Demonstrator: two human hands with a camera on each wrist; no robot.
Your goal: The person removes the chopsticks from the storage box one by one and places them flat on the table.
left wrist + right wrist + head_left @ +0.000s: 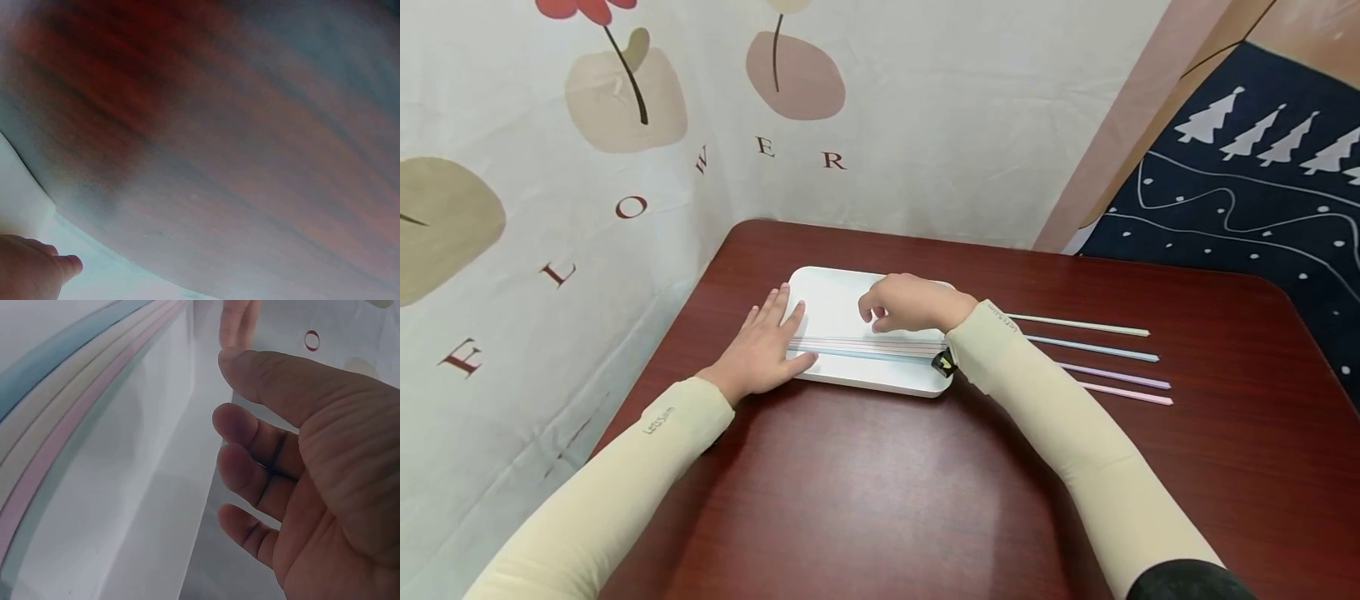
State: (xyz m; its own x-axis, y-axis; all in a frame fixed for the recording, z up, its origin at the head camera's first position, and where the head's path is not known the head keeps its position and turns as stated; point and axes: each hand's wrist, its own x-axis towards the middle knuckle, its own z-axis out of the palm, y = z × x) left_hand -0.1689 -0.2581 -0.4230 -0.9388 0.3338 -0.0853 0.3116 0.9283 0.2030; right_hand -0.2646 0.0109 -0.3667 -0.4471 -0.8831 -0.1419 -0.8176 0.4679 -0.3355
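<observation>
A shallow white tray (842, 300) lies on the table with several long pastel strips (880, 347) along it, side by side. Blue, cream, pink and green strips (69, 400) show up close in the right wrist view. My left hand (758, 350) rests at the tray's left end, fingers spread and thumb over the near side; part of that hand (34, 269) appears beside the tray in the left wrist view. Over the tray's far right part is my right hand (917, 302), its fingers loosely bent. Nothing lies between the right hand's fingers (234, 425).
Right of the tray, green (1090, 324), blue (1105, 348), purple (1120, 377) and pink (1135, 394) strips lie spaced apart on the dark red table (865, 492). A printed white curtain (925, 125) stands behind and left; a navy cloth (1240, 200) hangs at the right.
</observation>
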